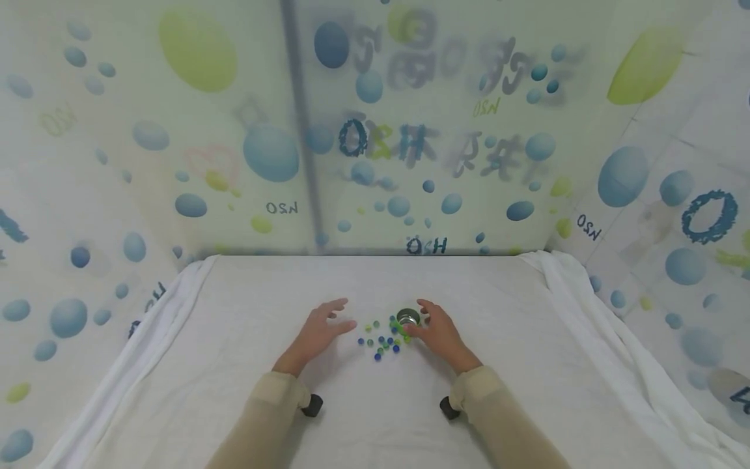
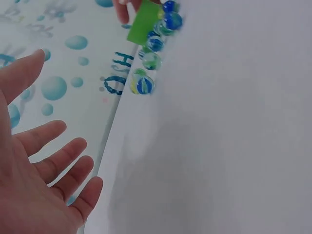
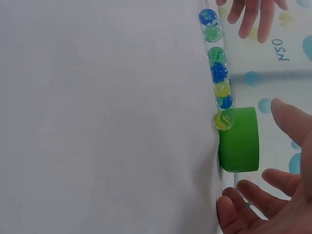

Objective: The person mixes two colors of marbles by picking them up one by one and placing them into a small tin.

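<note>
Glass marbles (image 1: pixel 377 356) in blue, green and yellow lie scattered on the white cloth between the two hands. Beside them, at their right, stands a short round green tin (image 3: pixel 241 141); from the head view its silvery inside (image 1: pixel 408 317) shows through the open top. My right hand (image 1: pixel 441 333) is spread around the tin's right side, and in the right wrist view its fingers and thumb stand apart from the green wall. To the left of the marbles, my left hand (image 1: pixel 319 332) hovers with fingers extended and holds nothing.
A white cloth (image 1: pixel 351 417) covers the table, with bunched folds (image 1: pixel 170 326) along its left and right edges. Behind the table's far edge hangs a curtain (image 1: pixel 404 182) printed with blue and green bubbles. Dark devices (image 1: pixel 313 406) sit at both wrists.
</note>
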Motion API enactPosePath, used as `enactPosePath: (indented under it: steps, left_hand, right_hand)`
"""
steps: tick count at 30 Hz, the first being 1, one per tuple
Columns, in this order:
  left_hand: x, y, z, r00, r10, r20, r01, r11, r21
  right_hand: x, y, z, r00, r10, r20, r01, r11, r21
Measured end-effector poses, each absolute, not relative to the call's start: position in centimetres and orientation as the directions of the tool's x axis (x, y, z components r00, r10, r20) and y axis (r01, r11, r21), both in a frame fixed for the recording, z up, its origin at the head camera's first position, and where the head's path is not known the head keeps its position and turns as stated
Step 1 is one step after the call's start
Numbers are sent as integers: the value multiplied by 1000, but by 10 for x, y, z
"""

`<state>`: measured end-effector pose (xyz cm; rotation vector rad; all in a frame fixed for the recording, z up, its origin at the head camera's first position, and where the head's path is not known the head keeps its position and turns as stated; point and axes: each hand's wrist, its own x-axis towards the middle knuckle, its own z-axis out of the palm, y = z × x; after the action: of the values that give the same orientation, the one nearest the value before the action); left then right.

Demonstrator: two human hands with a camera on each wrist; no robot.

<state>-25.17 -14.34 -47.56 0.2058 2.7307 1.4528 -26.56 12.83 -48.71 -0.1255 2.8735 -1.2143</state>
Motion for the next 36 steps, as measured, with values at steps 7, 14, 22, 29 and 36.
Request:
enactPosePath:
  steps: [7, 14, 22, 29, 36]
  left_hand:
    - [-253, -141, -477, -993, 109, -34, 25, 493, 870]
    - [-252, -138, -480, -991, 126, -35, 25, 446, 895]
    - [-254, -134, -484, -991, 124, -56, 8, 464, 886]
    - [-254, -131, -486, -987, 133, -87, -14, 477, 879]
    - [-253, -127, -487, -985, 117, -127, -49, 513, 857]
  right_hand:
    - [-268, 124, -489, -998, -63, -2, -40, 661, -749]
    - [-267, 121, -487, -999, -48, -6, -26, 639, -768]
    - [-266, 116, -484, -999, -42, -6, -22, 654, -756]
    - [-268, 117, -488, -999, -40, -2, -24, 651, -759]
    - [-269, 116, -488, -999, -37, -13, -14, 642, -766]
